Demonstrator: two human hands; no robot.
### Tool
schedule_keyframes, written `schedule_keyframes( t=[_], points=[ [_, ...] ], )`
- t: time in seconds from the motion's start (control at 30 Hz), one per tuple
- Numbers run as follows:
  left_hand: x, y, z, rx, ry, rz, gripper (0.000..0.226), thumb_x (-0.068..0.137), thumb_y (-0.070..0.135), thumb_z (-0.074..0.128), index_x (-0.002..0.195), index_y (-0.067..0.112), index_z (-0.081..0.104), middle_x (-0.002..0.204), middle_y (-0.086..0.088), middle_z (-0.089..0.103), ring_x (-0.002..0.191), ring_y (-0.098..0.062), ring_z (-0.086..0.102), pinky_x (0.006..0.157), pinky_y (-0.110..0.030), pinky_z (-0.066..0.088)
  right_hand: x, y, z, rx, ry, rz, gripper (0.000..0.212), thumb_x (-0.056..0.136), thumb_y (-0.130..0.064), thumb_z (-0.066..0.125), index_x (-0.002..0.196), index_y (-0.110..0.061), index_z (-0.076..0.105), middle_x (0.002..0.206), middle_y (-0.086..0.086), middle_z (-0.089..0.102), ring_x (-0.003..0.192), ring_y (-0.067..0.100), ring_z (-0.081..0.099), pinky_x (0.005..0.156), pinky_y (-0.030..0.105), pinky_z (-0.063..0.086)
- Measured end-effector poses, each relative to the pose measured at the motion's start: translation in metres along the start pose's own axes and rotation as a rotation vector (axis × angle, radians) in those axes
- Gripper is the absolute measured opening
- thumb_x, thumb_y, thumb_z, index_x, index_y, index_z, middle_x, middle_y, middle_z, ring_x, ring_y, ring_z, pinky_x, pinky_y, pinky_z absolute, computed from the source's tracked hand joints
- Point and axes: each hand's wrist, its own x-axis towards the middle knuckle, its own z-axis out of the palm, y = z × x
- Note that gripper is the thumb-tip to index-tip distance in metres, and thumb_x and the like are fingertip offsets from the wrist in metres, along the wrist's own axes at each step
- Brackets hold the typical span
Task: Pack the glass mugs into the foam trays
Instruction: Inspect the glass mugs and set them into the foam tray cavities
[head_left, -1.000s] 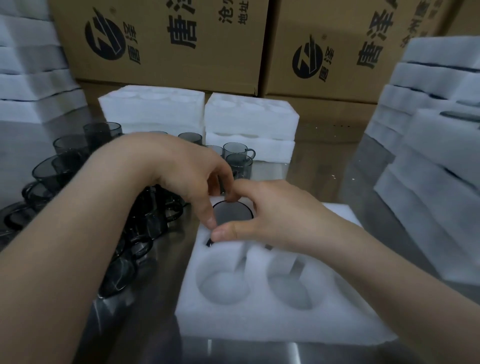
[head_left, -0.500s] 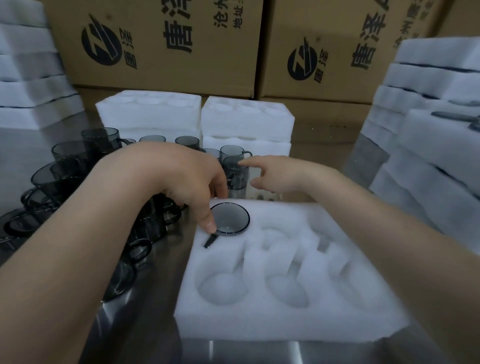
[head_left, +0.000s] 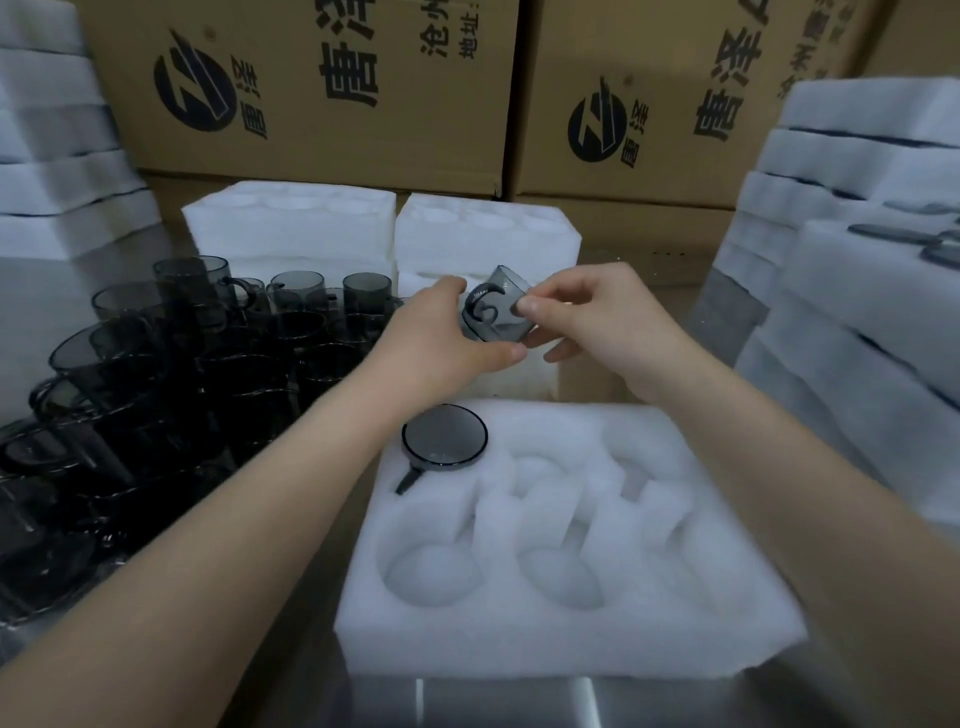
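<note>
holding a smoky glass mug (head_left: 497, 309) tilted in the air, both hands are sharing the grip on it: left hand (head_left: 441, 335) curling round its left side, right hand (head_left: 605, 322) pinching its right. it is hanging just past the far edge of the foam tray (head_left: 571, 642).

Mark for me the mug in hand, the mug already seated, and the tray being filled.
held mug (head_left: 503, 299), head view, on its tilted grey glass wall.
seated mug (head_left: 445, 435), head view, on its round upturned face.
foam tray (head_left: 519, 631), head view, on its bare near rim.
</note>
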Motion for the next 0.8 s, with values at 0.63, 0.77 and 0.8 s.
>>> schedule_keyframes(
  t=[0.63,0.77,0.8],
  points=[
    [0.000,-0.008,0.009,-0.363,-0.050,0.110,0.050,0.061,-0.009,0.082,0.103,0.008,0.059,0.105,-0.003,0.070,0.080,-0.006,0.064,0.071,-0.016,0.051,-0.018,0.014,0.012,0.203,-0.056,0.009,0.049,0.067,-0.020,0.089,0.098,-0.023,0.051,0.101,-0.005,0.060,0.053,0.009,0.057,0.049,0.026,0.049],
    [0.001,-0.012,0.010,-0.337,-0.096,0.143,0.051,0.059,-0.011,0.081,0.101,0.007,0.058,0.102,-0.003,0.070,0.089,-0.014,0.068,0.072,-0.025,0.056,-0.017,0.006,0.020,0.070,0.048,0.030,0.044,0.071,-0.036,0.085,0.088,-0.021,0.048,0.092,-0.007,0.061,0.045,0.006,0.054,0.043,0.022,0.046],
    [0.002,-0.012,0.010,-0.332,-0.097,0.147,0.052,0.058,-0.010,0.082,0.101,0.007,0.058,0.101,-0.003,0.070,0.094,-0.017,0.067,0.076,-0.030,0.056,-0.017,0.003,0.020,0.064,0.073,0.046,0.043,0.072,-0.039,0.084,0.086,-0.020,0.048,0.089,-0.005,0.062,0.043,0.008,0.053,0.041,0.023,0.046]
  ],
)
